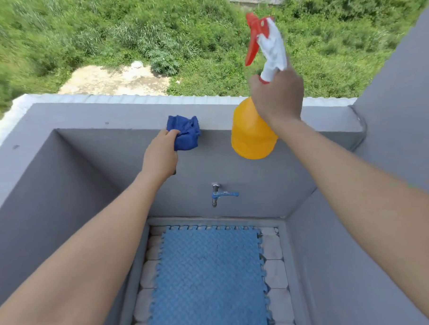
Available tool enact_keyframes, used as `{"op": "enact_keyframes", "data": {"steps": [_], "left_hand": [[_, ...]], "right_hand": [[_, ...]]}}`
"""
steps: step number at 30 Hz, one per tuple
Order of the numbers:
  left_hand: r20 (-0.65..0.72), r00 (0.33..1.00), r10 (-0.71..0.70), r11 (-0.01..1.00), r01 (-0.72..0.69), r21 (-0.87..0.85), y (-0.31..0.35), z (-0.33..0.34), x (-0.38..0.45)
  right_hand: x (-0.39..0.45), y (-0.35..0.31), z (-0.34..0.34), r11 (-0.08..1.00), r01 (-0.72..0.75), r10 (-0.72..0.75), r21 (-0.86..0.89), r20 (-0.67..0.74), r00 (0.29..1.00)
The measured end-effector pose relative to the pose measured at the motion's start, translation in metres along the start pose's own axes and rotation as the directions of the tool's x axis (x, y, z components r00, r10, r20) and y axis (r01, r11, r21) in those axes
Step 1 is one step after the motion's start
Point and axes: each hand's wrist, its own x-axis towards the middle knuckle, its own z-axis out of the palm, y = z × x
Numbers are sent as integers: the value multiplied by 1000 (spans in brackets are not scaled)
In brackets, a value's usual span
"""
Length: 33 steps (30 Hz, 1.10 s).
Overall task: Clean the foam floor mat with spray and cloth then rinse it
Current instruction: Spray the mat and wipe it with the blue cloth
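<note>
Two hands: both raised at the far wall, each holding something.
Left hand [160, 155]: fingers closed on a crumpled dark blue cloth [184, 135], which rests at the top edge of the grey wall [88, 116].
Right hand [277, 95]: wrapped around the neck of a spray bottle [252, 133] — orange body hanging below the fist, white head and red trigger sticking up above it, the whole bottle tilted.
Foam mat [208, 278]: lies flat on the floor of the grey-walled recess, near the camera; light blue, embossed with a raised diamond-like texture, with interlocking toothed edges.
Floor [274, 267]: pale rounded tiles show around the mat's left, right and far sides.
Tap [222, 194]: blue handle, on the far wall above the mat's far edge — between the two arms.
</note>
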Motion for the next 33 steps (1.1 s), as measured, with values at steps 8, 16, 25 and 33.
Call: {"op": "enact_keyframes", "data": {"steps": [8, 16, 25, 33], "left_hand": [[204, 923, -327, 840, 382, -386, -66, 40, -148], [493, 666, -560, 235, 698, -677, -186, 196, -279], [363, 710, -603, 465, 683, -564, -335, 448, -379], [39, 921, -386, 875, 380, -301, -408, 562, -430]], "right_hand": [[-195, 57, -16, 947, -212, 190, 242, 113, 975], [-372, 190, 49, 904, -417, 354, 98, 380, 855], [-562, 369, 177, 883, -465, 436, -61, 472, 766], [-650, 433, 241, 918, -351, 388, -186, 608, 693]]}}
